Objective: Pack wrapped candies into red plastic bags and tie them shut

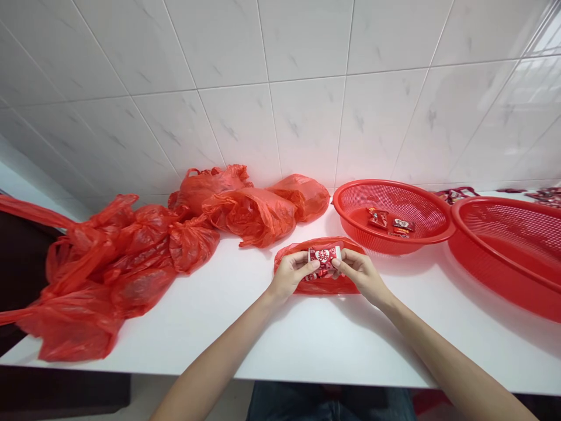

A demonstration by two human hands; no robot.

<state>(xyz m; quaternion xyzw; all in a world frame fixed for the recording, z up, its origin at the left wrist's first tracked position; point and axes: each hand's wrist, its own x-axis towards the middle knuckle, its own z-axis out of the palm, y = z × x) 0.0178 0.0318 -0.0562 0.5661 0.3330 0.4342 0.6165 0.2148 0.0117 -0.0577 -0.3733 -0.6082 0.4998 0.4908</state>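
Observation:
Between my two hands is a small red and white wrapped chocolate bar [323, 254], its label facing up. My left hand [293, 272] pinches its left end and my right hand [357, 270] grips the right end, thumbs on top. Right below it lies a red plastic bag [331, 286], its mouth spread on the white table. A bit of another red wrapper shows under the held bar, partly hidden by my fingers.
A red mesh basket [394, 190] with several wrapped sweets [377, 218] stands behind my right hand. A second red basket [517, 280] is at the right. Filled red bags [144, 257] crowd the left of the table [245, 345], up against the tiled wall [307, 128].

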